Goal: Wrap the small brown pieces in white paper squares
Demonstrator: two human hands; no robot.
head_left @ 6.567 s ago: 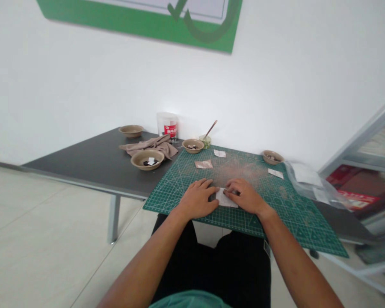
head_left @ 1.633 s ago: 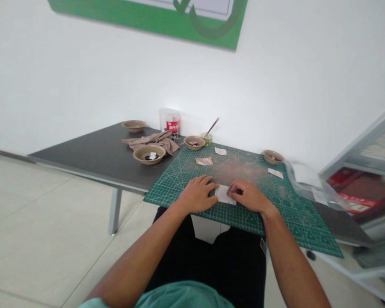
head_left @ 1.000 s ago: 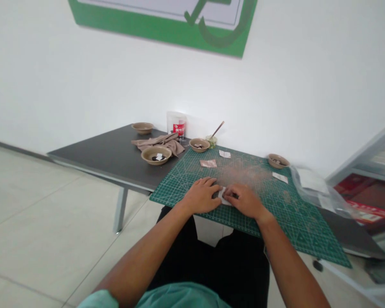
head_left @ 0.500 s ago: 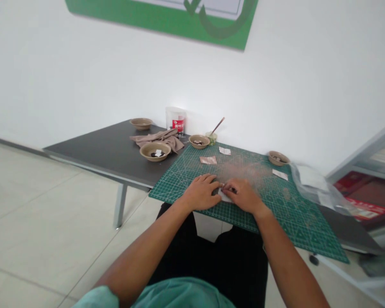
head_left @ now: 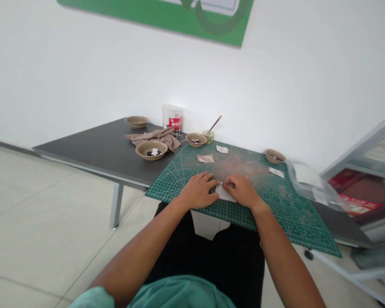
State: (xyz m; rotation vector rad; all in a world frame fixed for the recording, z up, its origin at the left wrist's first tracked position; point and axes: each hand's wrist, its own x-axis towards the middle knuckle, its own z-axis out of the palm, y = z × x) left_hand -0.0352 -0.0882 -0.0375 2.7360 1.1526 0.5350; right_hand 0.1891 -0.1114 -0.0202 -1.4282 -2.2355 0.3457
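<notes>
A small white paper sheet (head_left: 223,194) lies on the green cutting mat (head_left: 285,209) near its front edge. My left hand (head_left: 197,190) rests flat on the mat, fingers spread, pressing the sheet's left edge. My right hand (head_left: 242,190) sits on the sheet's right part with the fingers curled in a pinch over a small dark piece that I cannot make out.
The mat lies on a dark table (head_left: 93,149). Several brown bowls (head_left: 149,149) hold small pieces. A beige cloth (head_left: 154,136), a white tub (head_left: 172,117), a small jar with a stick (head_left: 209,134), paper scraps (head_left: 205,158) and a clear plastic bag (head_left: 311,182) lie around.
Both hands have stayed on the white sheet. My right hand has drawn closer to the left, covering more of the sheet. The view itself shifted slightly.
</notes>
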